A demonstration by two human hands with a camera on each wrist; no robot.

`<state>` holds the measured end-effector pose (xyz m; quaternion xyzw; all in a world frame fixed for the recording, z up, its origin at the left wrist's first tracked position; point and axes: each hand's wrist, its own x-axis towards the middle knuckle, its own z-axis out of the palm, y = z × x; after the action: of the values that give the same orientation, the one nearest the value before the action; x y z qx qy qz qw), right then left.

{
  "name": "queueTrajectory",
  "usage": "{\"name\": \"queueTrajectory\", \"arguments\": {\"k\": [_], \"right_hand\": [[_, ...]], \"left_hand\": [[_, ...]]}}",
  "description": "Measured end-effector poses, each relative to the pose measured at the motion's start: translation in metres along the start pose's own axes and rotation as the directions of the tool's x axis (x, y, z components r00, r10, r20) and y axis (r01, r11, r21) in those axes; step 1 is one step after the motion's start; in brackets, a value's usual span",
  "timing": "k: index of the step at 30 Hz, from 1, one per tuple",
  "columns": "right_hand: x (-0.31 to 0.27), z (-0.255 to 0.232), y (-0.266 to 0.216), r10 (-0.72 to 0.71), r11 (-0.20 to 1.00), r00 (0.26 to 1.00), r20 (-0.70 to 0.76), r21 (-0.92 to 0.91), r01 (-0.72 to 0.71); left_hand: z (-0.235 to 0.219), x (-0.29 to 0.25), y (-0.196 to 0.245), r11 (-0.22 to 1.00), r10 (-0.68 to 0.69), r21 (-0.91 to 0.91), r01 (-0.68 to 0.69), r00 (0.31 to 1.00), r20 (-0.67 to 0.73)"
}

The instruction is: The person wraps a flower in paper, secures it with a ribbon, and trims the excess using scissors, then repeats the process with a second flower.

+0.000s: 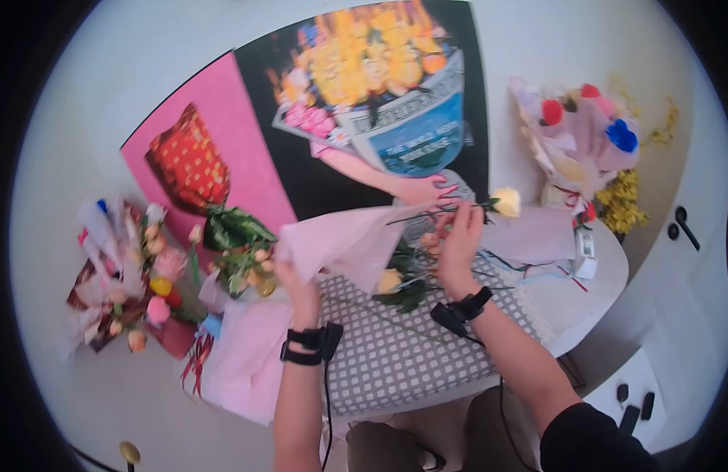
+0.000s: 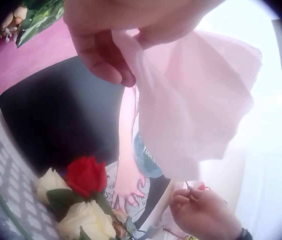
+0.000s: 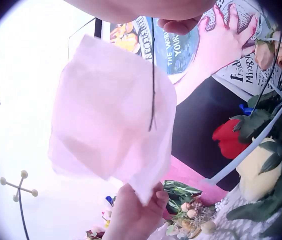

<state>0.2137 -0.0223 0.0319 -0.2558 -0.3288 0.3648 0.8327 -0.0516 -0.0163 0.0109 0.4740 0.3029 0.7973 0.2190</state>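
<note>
My left hand (image 1: 298, 288) pinches one corner of a pink wrapping sheet (image 1: 344, 240), which hangs in the air and spreads to the right. My right hand (image 1: 461, 245) holds the dark stem of a cream rose (image 1: 506, 202); the bloom points right, and the stem's end reaches the sheet. In the right wrist view the thin stem (image 3: 153, 85) lies across the sheet (image 3: 111, 110). Below the hands lie another cream rose (image 1: 390, 281) and a red rose (image 2: 86, 176) with leaves.
A grey checked cloth (image 1: 403, 346) covers the table. Wrapped bouquets (image 1: 112, 275) stand at the left, another bouquet (image 1: 572, 149) at the back right. More pink paper (image 1: 242, 358) hangs over the left edge. A small white box (image 1: 585, 253) stands at the right. Posters (image 1: 380, 94) rise behind.
</note>
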Motion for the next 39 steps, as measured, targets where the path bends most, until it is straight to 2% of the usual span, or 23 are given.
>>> {"name": "queueTrajectory", "arguments": {"k": [2, 6, 8, 10, 12, 14, 16, 17, 18, 20, 21, 22, 23, 24, 25, 29, 31, 32, 34, 35, 37, 38, 39], "right_hand": [[-0.006, 0.003, 0.0, 0.029, 0.998, 0.999, -0.045, 0.059, -0.026], [-0.003, 0.001, 0.014, 0.036, 0.998, 0.999, -0.032, 0.05, -0.035], [-0.001, -0.004, 0.018, 0.072, 0.997, 0.997, 0.041, -0.009, -0.072], [0.0, -0.004, 0.02, 0.103, 0.994, 0.992, 0.068, -0.03, -0.101], [-0.003, -0.003, 0.019, 0.134, 0.99, 0.987, 0.087, -0.049, -0.131], [-0.008, 0.001, 0.014, 0.146, 0.988, 0.975, 0.168, -0.077, -0.135], [-0.009, 0.004, 0.015, 0.155, 0.986, 0.976, 0.154, -0.078, -0.144], [-0.01, 0.004, 0.014, 0.168, 0.984, 0.966, 0.197, -0.091, -0.152], [-0.012, 0.004, 0.014, 0.181, 0.982, 0.954, 0.239, -0.104, -0.16], [-0.012, 0.003, 0.016, 0.182, 0.981, 0.952, 0.248, -0.109, -0.159], [-0.013, 0.003, 0.017, 0.18, 0.981, 0.953, 0.245, -0.114, -0.156], [-0.013, 0.003, 0.017, 0.176, 0.981, 0.953, 0.245, -0.12, -0.151], [-0.014, 0.005, 0.014, 0.176, 0.981, 0.954, 0.244, -0.124, -0.149], [-0.015, 0.008, 0.012, 0.137, 0.989, 0.972, 0.189, -0.083, -0.123], [-0.013, 0.01, 0.008, 0.095, 0.995, 0.987, 0.133, -0.041, -0.09], [-0.002, -0.003, 0.006, 0.024, 0.999, 0.993, 0.113, -0.027, -0.021], [0.0, -0.005, 0.0, -0.04, 0.994, 0.993, 0.112, -0.101, 0.051], [0.0, -0.003, -0.003, -0.039, 0.994, 0.993, 0.111, -0.1, 0.05], [-0.001, 0.004, -0.009, -0.352, 0.842, 0.913, 0.206, -0.356, 0.405], [-0.002, 0.006, -0.011, -0.355, 0.84, 0.913, 0.202, -0.359, 0.406], [-0.004, 0.008, -0.014, -0.502, 0.577, 0.724, 0.472, -0.441, 0.688], [-0.004, 0.005, -0.012, -0.506, 0.572, 0.724, 0.468, -0.446, 0.688], [-0.006, -0.001, -0.004, -0.367, 0.49, 0.708, 0.604, -0.522, 0.699]], "left_hand": [[0.003, -0.001, 0.02, 0.975, -0.142, 0.189, 0.117, 0.982, 0.128], [-0.016, 0.018, 0.061, 0.93, -0.073, 0.366, 0.03, 0.992, 0.103], [-0.048, 0.03, 0.098, 0.699, 0.109, 0.694, -0.172, 0.985, 0.134], [-0.082, 0.025, 0.148, 0.54, -0.153, 0.832, 0.13, 0.987, -0.055], [-0.134, 0.016, 0.162, 0.303, -0.182, 0.914, 0.268, 0.958, -0.221], [-0.233, 0.013, 0.125, 0.041, -0.1, 0.981, 0.187, 0.978, -0.182], [-0.247, -0.02, 0.126, -0.215, -0.086, 0.971, 0.101, 0.989, -0.122], [-0.218, -0.036, 0.144, -0.316, -0.096, 0.931, 0.183, 0.97, -0.223], [-0.199, -0.047, 0.152, -0.319, -0.099, 0.932, 0.175, 0.971, -0.216], [-0.167, -0.064, 0.164, -0.67, 0.092, 0.737, -0.086, 0.976, 0.198], [-0.147, -0.065, 0.176, -0.398, -0.018, 0.896, -0.198, 0.978, 0.208], [-0.152, -0.061, 0.171, -0.394, -0.021, 0.897, -0.199, 0.978, 0.208], [-0.166, -0.054, 0.161, -0.212, -0.197, 0.877, -0.432, 0.898, 0.394], [-0.181, -0.045, 0.15, 0.01, -0.321, 0.794, -0.607, 0.75, 0.578], [-0.202, -0.035, 0.14, 0.218, -0.481, 0.83, -0.513, 0.684, 0.549], [-0.197, -0.011, 0.146, 0.253, -0.639, 0.85, -0.462, 0.58, 0.506], [-0.203, 0.0, 0.139, 0.438, -0.634, 0.827, -0.354, 0.53, 0.563], [-0.203, -0.001, 0.133, 0.437, -0.635, 0.827, -0.355, 0.529, 0.563], [-0.202, -0.006, 0.117, 0.25, -0.656, 0.861, -0.443, 0.577, 0.487], [-0.203, -0.013, 0.105, 0.253, -0.655, 0.858, -0.447, 0.574, 0.492], [-0.204, -0.034, 0.088, 0.083, -0.79, 0.916, -0.392, 0.535, 0.3], [-0.204, -0.035, 0.088, 0.088, -0.79, 0.913, -0.398, 0.531, 0.307], [-0.206, -0.034, 0.089, 0.083, -0.803, 0.908, -0.411, 0.513, 0.305]]}}
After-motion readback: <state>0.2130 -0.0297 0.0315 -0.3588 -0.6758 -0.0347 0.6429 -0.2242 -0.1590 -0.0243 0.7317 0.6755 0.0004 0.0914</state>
